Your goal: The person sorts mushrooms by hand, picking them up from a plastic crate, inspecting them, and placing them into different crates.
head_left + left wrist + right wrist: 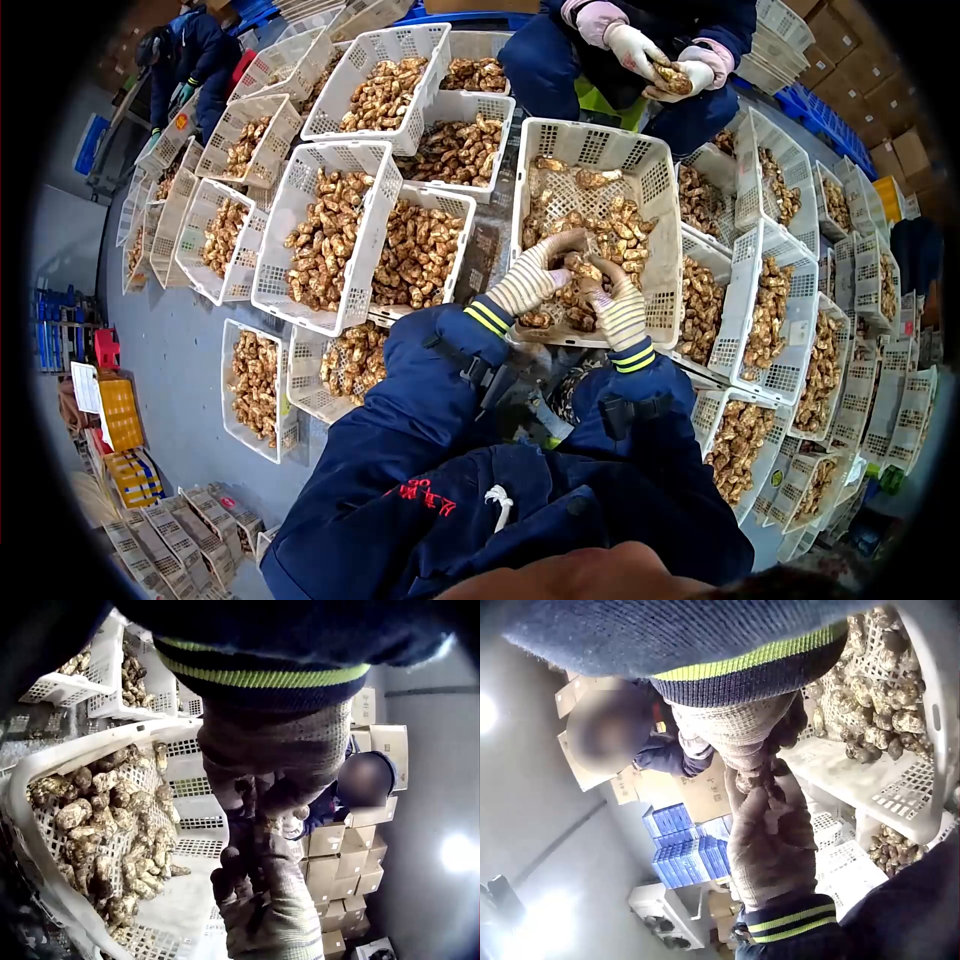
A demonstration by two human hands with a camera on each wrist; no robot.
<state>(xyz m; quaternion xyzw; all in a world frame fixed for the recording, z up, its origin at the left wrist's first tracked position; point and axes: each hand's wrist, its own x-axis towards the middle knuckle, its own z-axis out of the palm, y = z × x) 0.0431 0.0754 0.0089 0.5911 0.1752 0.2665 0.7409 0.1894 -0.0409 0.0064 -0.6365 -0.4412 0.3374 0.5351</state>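
Note:
Both hands wear knitted gloves and meet over a white plastic crate (660, 200) of brown, pale-stemmed mushrooms (620, 232). My left hand (530, 275) grips one side of a mushroom (582, 266). From the other side my right hand (618, 305) pinches the same mushroom with its fingertips. In the right wrist view the mushroom (748, 781) shows only partly, mostly covered by gloved fingers. The left wrist view has the left hand (274, 757) above and the right hand (277, 915) below, fingertips together beside the crate's wall.
Stacked crates of mushrooms stand on the left (330, 240) and right (770, 310). Across the crate sits a person whose gloved hands (640, 60) hold a mushroom. Another person (195, 70) bends over crates at far left. Cardboard boxes (345, 862) are piled behind.

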